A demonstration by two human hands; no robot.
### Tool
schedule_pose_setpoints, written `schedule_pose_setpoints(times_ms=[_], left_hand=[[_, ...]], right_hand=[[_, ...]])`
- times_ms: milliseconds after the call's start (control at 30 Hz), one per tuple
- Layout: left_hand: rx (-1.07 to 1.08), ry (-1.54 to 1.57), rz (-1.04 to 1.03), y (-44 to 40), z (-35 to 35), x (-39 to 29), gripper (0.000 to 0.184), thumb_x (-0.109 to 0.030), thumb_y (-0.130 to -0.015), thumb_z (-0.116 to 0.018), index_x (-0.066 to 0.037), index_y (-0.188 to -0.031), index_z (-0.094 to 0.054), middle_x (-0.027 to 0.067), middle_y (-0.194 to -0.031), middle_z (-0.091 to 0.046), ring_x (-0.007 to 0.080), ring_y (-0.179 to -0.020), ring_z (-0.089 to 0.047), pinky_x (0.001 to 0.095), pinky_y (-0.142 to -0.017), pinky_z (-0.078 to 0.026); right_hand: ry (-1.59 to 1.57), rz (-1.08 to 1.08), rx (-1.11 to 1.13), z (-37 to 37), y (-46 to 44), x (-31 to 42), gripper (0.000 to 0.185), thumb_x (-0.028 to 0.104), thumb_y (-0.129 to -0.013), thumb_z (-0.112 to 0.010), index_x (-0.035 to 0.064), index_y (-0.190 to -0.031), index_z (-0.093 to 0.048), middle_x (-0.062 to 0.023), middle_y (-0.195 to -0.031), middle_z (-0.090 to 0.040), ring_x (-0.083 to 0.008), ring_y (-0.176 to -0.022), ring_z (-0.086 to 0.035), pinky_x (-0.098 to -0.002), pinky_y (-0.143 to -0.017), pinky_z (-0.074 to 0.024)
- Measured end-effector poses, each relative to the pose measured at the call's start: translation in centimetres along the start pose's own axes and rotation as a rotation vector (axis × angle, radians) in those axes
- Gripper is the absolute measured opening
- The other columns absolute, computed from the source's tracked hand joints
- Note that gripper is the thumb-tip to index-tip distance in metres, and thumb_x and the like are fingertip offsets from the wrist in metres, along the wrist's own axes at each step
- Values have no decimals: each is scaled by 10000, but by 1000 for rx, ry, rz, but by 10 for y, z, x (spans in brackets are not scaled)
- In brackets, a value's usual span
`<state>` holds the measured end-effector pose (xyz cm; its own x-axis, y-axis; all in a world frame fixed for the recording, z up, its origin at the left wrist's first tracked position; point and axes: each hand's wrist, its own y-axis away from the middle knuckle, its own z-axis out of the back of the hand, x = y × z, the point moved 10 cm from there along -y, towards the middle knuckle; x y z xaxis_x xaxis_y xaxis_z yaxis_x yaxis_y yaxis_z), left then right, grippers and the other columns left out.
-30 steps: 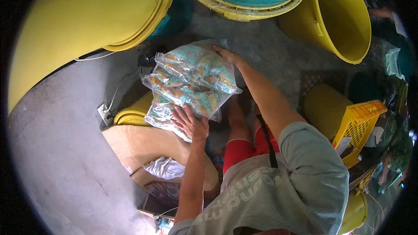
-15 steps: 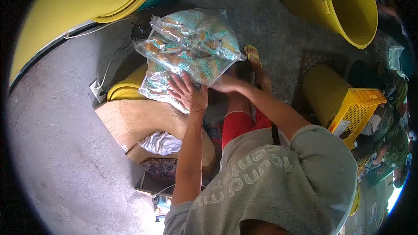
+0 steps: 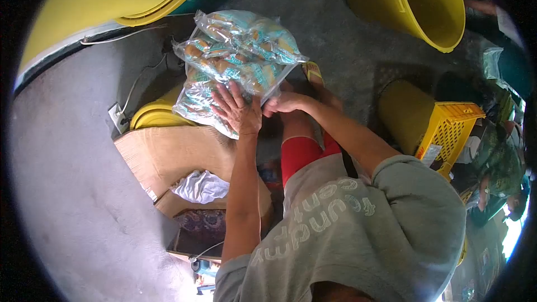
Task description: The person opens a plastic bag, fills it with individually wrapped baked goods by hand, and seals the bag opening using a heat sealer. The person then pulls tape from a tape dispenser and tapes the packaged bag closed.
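Note:
Clear plastic bags [image 3: 240,50] packed with small wrapped brown items with teal print are stacked in front of me, at the upper middle of the view. My left hand [image 3: 239,113] lies on the near left part of the stack, its fingers spread on the plastic. At the near right corner of the bags is my right hand [image 3: 282,103], its fingers bent together at the bag's edge. Whatever those fingers may pinch is too small to make out.
An opened cardboard box [image 3: 179,151] holding a white cloth [image 3: 201,187] sits near my left arm, beside a yellow lid [image 3: 159,114]. Large yellow tubs [image 3: 430,5] stand ahead. A yellow crate [image 3: 450,134] is on the right. A cable runs to a wall socket [image 3: 117,117].
My right hand has come from the far right side of the bags to their near right corner, and its fingers have closed. My left hand has stayed on the bags.

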<state>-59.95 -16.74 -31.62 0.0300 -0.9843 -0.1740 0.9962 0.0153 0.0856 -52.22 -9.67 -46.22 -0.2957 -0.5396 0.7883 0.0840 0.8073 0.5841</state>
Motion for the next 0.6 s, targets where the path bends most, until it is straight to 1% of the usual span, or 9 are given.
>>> schedule_pose_setpoints(times_ms=[67,100,200,267,333,400,500,567,600], left_hand=[[-37,19,11,2,9,-3,779,-501,-799,-470,-115,-1386,-131,151,-1447,-63,392,-1318,-9,574,-1017,6],[10,56,17,1,10,-3,769,-490,-802,-475,-115,-1385,-142,148,-1447,-69,381,-1322,-14,568,-1020,2],[56,112,27,0,35,-1,716,-453,-826,-466,-110,-1383,-176,147,-1447,-84,348,-1331,-33,543,-1032,-10],[45,478,45,1,54,3,664,-437,-848,-449,-109,-1374,-211,154,-1439,-115,328,-1334,-53,514,-1045,-30],[-77,396,92,18,82,14,642,-410,-859,-444,-89,-1369,-224,165,-1437,-115,328,-1332,-75,511,-1046,-48],[-165,423,260,39,100,35,640,-403,-861,-440,-81,-1369,-221,177,-1434,-114,336,-1329,-87,509,-1045,-64],[-239,404,483,86,106,59,625,-376,-869,-446,-81,-1370,-217,174,-1429,-138,329,-1323,-120,503,-1044,-93],[-251,343,677,131,99,65,597,-341,-880,-445,-80,-1369,-221,165,-1424,-170,314,-1319,-148,506,-1039,-116],[-234,361,777,155,93,62,590,-354,-884,-434,-87,-1368,-226,150,-1422,-190,309,-1319,-153,498,-1042,-117]], right_hand=[[101,-44,-932,74,7,-21,429,322,-766,-573,35,-1084,-565,-188,-1151,-533,-320,-1046,-524,-380,-886,-414],[22,-359,-827,83,23,-34,438,357,-774,-559,28,-1063,-573,-214,-1169,-508,-337,-1055,-513,-384,-894,-405],[-46,-259,-793,95,17,-83,388,316,-819,-495,7,-1045,-561,-190,-1006,-596,-278,-879,-593,-374,-778,-459],[159,-161,-646,98,34,-68,303,235,-757,-547,5,-951,-584,-213,-1023,-581,-347,-986,-546,-413,-823,-440],[138,3,-602,100,67,-60,244,189,-752,-535,8,-907,-584,-203,-925,-603,-347,-863,-577,-422,-740,-456],[-8,-94,-545,112,100,-61,318,257,-777,-517,10,-975,-556,-184,-981,-584,-336,-893,-563,-411,-773,-443],[-490,-445,-760,140,160,-76,432,358,-815,-489,14,-1076,-515,-155,-1065,-557,-320,-937,-542,-395,-824,-425],[-601,-474,-982,167,180,-67,509,425,-841,-470,16,-1144,-487,-135,-1121,-539,-309,-966,-528,-385,-857,-412],[-492,-359,-1083,192,166,-67,544,442,-837,-470,15,-1173,-459,-152,-1147,-518,-321,-1001,-508,-397,-875,-394]])
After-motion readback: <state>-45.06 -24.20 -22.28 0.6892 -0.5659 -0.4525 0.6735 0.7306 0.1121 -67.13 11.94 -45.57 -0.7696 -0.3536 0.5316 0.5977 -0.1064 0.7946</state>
